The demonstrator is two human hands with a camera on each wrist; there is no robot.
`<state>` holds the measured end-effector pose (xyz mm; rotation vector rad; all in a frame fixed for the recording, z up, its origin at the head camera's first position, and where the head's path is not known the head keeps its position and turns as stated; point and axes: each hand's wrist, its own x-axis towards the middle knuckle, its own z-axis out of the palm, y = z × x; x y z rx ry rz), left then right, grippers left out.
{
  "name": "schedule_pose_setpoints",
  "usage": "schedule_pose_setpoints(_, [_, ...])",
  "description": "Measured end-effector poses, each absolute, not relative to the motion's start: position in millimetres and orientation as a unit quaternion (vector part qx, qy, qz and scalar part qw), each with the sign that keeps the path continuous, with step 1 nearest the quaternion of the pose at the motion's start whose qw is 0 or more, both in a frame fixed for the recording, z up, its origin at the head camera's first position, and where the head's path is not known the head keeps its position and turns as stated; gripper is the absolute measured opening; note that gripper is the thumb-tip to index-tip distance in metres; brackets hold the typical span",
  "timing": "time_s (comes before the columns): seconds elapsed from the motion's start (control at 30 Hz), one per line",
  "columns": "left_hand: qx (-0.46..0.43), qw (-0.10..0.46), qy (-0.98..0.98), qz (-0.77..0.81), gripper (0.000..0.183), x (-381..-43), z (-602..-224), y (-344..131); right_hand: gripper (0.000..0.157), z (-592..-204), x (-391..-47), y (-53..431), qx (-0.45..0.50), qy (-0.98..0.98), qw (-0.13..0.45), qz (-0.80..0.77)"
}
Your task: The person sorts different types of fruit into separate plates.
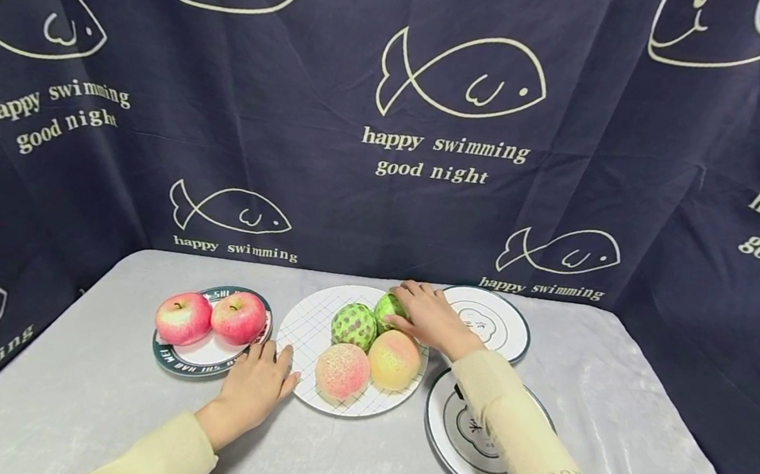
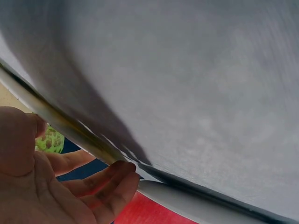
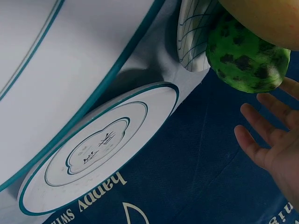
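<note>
Two green, dark-spotted round fruits (image 1: 354, 326) and two peaches (image 1: 342, 372) sit together on a white plate with a grid pattern (image 1: 303, 315). My right hand (image 1: 430, 316) reaches over the back right fruit of the green pair. In the right wrist view its fingers are spread beside that green fruit (image 3: 247, 58), several fingertips apart from it; the thumb is hidden there. My left hand (image 1: 255, 385) lies between the grid plate and a green-rimmed plate (image 1: 179, 363), fingers loosely extended. In the left wrist view its fingertips (image 2: 122, 172) are right by the plate edges.
Two red apples (image 1: 183, 318) rest on the green-rimmed plate at the left. To the right are two white plates with dark rims, one at the back (image 1: 512, 326) and one nearer (image 1: 444, 434), partly under my right sleeve (image 1: 525, 448). A dark printed curtain (image 1: 329, 182) hangs behind the table.
</note>
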<state>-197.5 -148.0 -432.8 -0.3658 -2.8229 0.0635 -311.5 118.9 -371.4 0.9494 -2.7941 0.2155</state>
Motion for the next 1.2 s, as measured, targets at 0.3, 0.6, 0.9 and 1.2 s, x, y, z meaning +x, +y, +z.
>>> schedule_pose_setpoints(0.3, [-0.127, 0.157, -0.979, 0.022, 0.040, -195, -432, -147, 0.056, -372, -313, 116, 0.331, -0.936, 0.070, 0.100])
schedule_pose_setpoints(0.6, [-0.127, 0.144, -0.981, 0.017, 0.040, -195, -434, -146, 0.059, -372, -317, 112, 0.318, -0.941, 0.024, 0.111])
schedule_pose_setpoints(0.9, [-0.125, 0.142, -0.982, 0.015, 0.040, -195, -435, -147, 0.063, -368, -320, 110, 0.306, -0.944, -0.017, 0.120])
schedule_pose_setpoints(1.2, [-0.131, 0.153, -0.979, 0.019, 0.039, -196, -435, -147, 0.063, -364, -323, 108, 0.304, -0.945, -0.038, 0.114])
